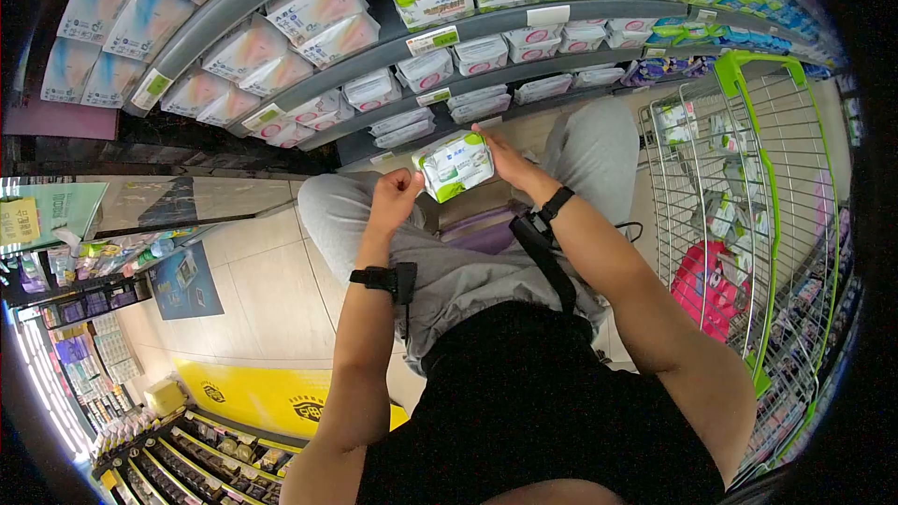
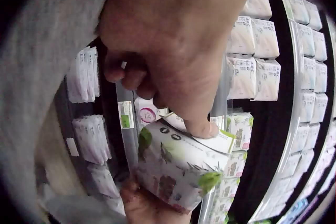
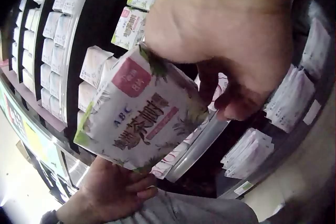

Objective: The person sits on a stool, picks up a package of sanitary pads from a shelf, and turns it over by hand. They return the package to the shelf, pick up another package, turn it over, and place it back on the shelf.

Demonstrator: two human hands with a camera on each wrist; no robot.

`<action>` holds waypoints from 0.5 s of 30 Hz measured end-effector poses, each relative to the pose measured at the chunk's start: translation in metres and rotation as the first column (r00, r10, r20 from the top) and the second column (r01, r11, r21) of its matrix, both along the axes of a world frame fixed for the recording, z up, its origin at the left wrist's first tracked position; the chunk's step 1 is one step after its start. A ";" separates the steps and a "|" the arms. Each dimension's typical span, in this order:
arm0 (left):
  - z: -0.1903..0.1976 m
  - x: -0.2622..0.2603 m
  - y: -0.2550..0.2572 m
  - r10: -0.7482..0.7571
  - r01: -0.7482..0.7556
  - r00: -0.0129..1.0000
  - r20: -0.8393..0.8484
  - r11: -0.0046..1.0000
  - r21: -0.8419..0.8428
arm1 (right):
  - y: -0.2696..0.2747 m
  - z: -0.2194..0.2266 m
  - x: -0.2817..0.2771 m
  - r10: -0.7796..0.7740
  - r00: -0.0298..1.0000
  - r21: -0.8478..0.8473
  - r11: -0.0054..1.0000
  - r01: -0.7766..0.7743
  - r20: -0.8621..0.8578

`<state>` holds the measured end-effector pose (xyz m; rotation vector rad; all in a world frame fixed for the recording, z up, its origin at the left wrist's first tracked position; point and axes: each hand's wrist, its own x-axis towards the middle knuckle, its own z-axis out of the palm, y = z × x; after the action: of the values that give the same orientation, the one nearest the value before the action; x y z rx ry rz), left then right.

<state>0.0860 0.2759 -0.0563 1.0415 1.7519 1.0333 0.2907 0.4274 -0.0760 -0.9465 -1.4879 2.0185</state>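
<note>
A white and green pack of sanitary pads (image 1: 456, 166), marked ABC, is held up between both hands over the lap. My right hand (image 1: 508, 161) grips its right end, the fingers curled behind it in the right wrist view. At the opposite end is my left hand (image 1: 397, 198), fingers curled in, its thumb (image 2: 202, 128) on the pack's edge in the left wrist view. A pink label and printed leaves show on the pack's face (image 3: 142, 113) in the right wrist view.
Curved shelves (image 1: 486, 23) with rows of similar packs stand in front. To the right is a wire shopping cart (image 1: 769, 187) with green trim, holding several packs and a pink bag (image 1: 709, 288). The person's grey-trousered knees (image 1: 599, 150) flank the hands, above a tiled floor (image 1: 271, 290).
</note>
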 end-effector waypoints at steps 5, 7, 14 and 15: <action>0.000 0.008 0.005 0.126 -0.121 0.992 -0.005 0.961 0.247 | 0.001 0.009 0.013 0.201 0.972 -0.292 0.943 -0.159 0.119; 0.018 0.021 0.009 0.094 -0.117 0.992 0.089 0.939 0.323 | 0.004 0.006 0.017 0.379 0.910 -0.311 0.897 -0.314 0.172; 0.011 0.011 0.004 -0.046 0.038 0.995 0.083 0.995 0.090 | 0.002 -0.014 0.008 0.339 0.883 -0.054 0.939 -0.341 0.323; 0.014 0.012 0.005 -0.010 0.007 0.999 0.034 0.996 0.088 | -0.001 -0.010 0.007 0.294 0.916 -0.074 0.956 -0.284 0.275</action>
<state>0.0982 0.2807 -0.0426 1.0784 1.6858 1.1257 0.2975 0.4265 -0.0859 -1.1242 -1.8474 2.1880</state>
